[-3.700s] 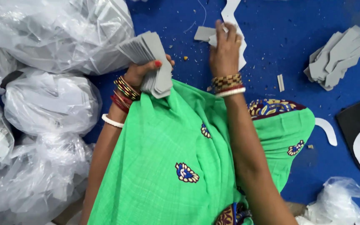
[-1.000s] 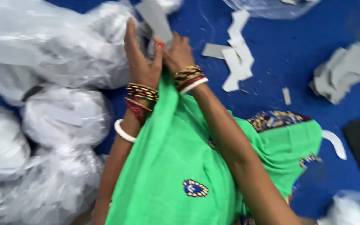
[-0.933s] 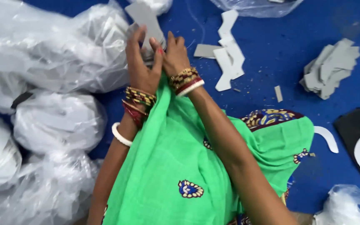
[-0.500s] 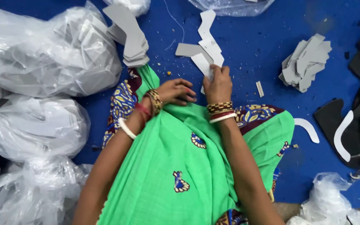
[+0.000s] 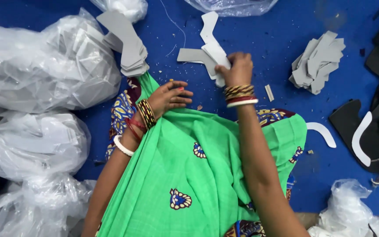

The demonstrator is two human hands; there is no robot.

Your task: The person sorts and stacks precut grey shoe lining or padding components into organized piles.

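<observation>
On the blue floor [image 5: 286, 17], far left, a stack of grey cut pieces [image 5: 126, 41] now lies set down.
Left hand [image 5: 169, 96] has come away empty, fingers loosely spread on green cloth [image 5: 189, 162]; right hand [image 5: 237, 70] pinches a white cut piece [image 5: 211, 41]. Bags [image 5: 44, 66] crowd left; open floor right.

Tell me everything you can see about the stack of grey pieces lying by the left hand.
The stack of grey pieces is a pile of flat, matte cut-outs, card or foam by the look, long with angled ends. They are fanned unevenly, top ends spread toward the upper left. It lies on the blue floor, leaning against a clear plastic bag, its lower end meeting the green cloth. The left hand rests below it, apart from it.
</observation>
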